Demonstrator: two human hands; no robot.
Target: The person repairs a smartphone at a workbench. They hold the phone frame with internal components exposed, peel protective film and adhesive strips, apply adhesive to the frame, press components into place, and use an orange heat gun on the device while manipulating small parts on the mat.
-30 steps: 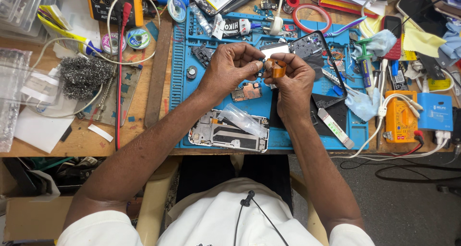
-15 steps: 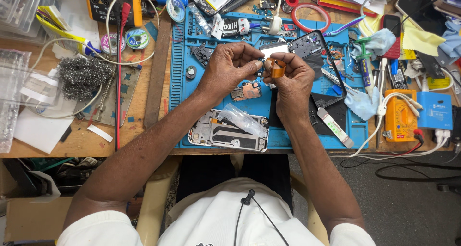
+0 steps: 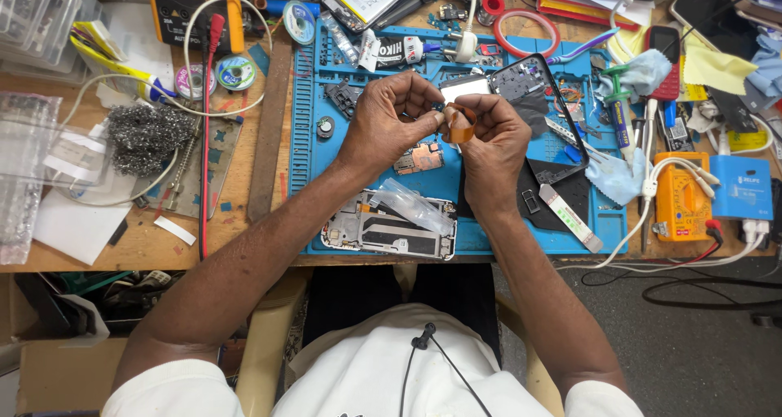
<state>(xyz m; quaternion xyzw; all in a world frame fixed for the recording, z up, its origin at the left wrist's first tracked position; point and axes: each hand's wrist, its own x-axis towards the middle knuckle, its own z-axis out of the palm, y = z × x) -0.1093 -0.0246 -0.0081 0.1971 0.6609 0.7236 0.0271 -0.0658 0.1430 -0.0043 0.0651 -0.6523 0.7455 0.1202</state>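
White cloth of a shirt [image 3: 366,376] is seen nearest the camera, with a thin black cord [image 3: 423,344] hanging down its front. Beyond it, two bare forearms are stretched over the edge of a wooden tabletop [image 3: 147,242] onto a blue work mat [image 3: 305,181]. At the near edge of the mat, an opened phone frame [image 3: 358,234] is laid flat, and a clear plastic strip [image 3: 411,205] is rested across its upper corner. A small copper-coloured circuit board [image 3: 419,158] is seen just beyond it, below the hands.

A small roll of amber tape [image 3: 461,124] is held between the two hands above the middle of the mat. The left hand [image 3: 387,124] is curled, its thumb and fingertips pinched at the roll's left side. The right hand [image 3: 493,136] is closed around the roll from the right, thumb and forefinger pressed on it.

Behind the right hand, a black phone frame [image 3: 562,116] is propped on the mat. To the right, an orange meter [image 3: 683,197] and a blue box [image 3: 741,187] are placed near the tabletop's edge. To the left, a wad of steel wool [image 3: 147,136] is set beside white cables. At the far edge, a yellow multimeter [image 3: 195,6] and a red ring [image 3: 525,30] are seen.
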